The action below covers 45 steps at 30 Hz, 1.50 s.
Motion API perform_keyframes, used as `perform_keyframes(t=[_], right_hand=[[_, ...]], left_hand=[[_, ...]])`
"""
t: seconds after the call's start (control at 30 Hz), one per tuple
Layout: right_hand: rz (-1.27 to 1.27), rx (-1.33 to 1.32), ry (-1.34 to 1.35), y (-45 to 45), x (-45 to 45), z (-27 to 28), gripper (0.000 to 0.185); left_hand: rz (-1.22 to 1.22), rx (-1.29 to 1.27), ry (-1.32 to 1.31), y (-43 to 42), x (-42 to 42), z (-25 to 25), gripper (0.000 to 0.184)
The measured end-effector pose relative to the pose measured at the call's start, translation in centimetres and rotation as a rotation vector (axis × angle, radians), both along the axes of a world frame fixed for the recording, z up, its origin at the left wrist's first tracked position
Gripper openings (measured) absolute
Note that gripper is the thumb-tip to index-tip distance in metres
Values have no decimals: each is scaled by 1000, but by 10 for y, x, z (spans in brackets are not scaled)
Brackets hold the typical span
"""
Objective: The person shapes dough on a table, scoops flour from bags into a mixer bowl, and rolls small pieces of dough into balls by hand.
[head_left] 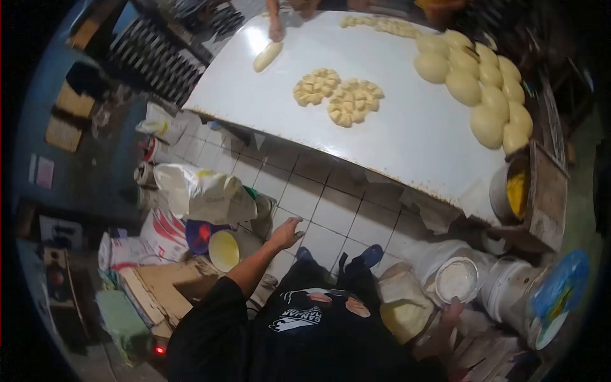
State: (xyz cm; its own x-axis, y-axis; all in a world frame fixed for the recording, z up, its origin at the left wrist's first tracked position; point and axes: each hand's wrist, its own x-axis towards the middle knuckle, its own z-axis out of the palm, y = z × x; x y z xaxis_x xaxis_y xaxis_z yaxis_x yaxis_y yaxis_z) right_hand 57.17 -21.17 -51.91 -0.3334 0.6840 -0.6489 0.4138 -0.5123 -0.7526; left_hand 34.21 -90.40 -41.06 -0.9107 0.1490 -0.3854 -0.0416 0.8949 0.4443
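My left hand (287, 234) hangs over the tiled floor with its fingers stretched out, holding nothing. At the lower right, my right hand (453, 310) grips the near rim of a round bowl (457, 280) with white flour-like powder in it. Beside the bowl stand an open sack (405, 302) and a white bucket (506, 283). On the white table ahead lie two clusters of small cut dough pieces (354, 102). Large smooth dough balls (487, 95) crowd the table's right end.
Another person's hand (275, 30) touches a dough roll (267, 56) at the table's far left. More dough pieces (382, 25) lie along the far edge. Sacks (203, 194), a yellow-lined container (224, 250) and cardboard (168, 286) stand at my left. A pot (506, 191) sits by the table's right corner.
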Motion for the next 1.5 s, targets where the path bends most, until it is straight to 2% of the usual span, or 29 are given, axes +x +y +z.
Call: perform_keyframes(t=[0.03,0.07,0.13,0.2,0.23,0.27,0.43,0.47,0.53,0.57,0.6,0.63,0.67,0.77,0.8,0.87,0.93,0.97,1.03,1.07,1.17,1.2,1.23,1.27,1.3,1.37,1.43,1.5], right_hand=[[146,49,66,-6,-15,13,54],[170,65,79,-15,-36,22,54],[317,30,-44,-69,-99,74,55],[565,14,1,-139,-163,115,65],[690,19,-12,-171,-194,121,62],[829,22,-24,-210,-227,124,60],[1378,-38,185,-473,-341,210,42],[1375,-75,229,-536,-347,242,42],[1560,-119,395,-635,-375,259,40],[1560,-105,397,-691,-373,293,39],[1635,-168,515,-729,-385,294,39],[1515,-140,511,-780,-382,306,42],[1565,-72,585,-824,-376,334,45],[1613,-19,835,-930,-363,346,55],[1650,216,959,-959,-367,330,63],[1683,458,1072,-1000,-372,285,71],[1660,1069,1327,-1024,-369,264,75],[1662,1079,1320,-1031,-367,259,75],[1877,1120,1056,-1037,-359,255,76],[1943,1166,1087,-1038,-365,248,74],[1909,1192,976,-1046,-360,247,72],[2019,1273,901,-1046,-365,245,70],[2049,1247,946,-1042,-364,253,69],[1986,1251,916,-1045,-364,251,70],[1930,1203,864,-1046,-363,252,71],[1982,1161,830,-1045,-365,261,73],[1919,1065,845,-1039,-366,257,74],[1591,961,896,-1036,-374,232,74]], left_hand=[[26,18,12,-14,11,-6,54],[52,32,12,-28,23,-12,54],[119,92,32,-55,53,-29,54],[178,92,-1,-85,83,-47,54],[217,78,-50,-98,96,-53,54],[246,84,-82,-110,107,-47,55],[463,173,-124,-183,176,-71,55],[516,167,-113,-197,188,-78,55],[600,198,-88,-231,202,-81,54],[625,215,-82,-246,213,-80,54],[697,205,-102,-256,223,-81,54],[766,193,-124,-269,234,-79,55],[771,193,-177,-282,242,-75,55],[918,179,-74,-304,279,-95,56],[931,191,-69,-310,287,-99,56],[1018,223,-152,-316,307,-104,55],[1077,280,-165,-317,324,-110,55],[1129,332,-178,-315,328,-114,54],[1159,350,-180,-306,333,-110,53],[1193,359,-178,-304,336,-105,51],[1099,315,-218,-301,340,-104,49],[1056,313,-210,-298,344,-117,49],[1005,270,-198,-294,353,-140,47],[952,223,-181,-302,349,-152,45],[893,214,-165,-310,334,-143,45],[998,330,-158,-315,325,-110,45],[949,326,-179,-328,309,-109,48],[917,327,-202,-337,293,-109,50]])
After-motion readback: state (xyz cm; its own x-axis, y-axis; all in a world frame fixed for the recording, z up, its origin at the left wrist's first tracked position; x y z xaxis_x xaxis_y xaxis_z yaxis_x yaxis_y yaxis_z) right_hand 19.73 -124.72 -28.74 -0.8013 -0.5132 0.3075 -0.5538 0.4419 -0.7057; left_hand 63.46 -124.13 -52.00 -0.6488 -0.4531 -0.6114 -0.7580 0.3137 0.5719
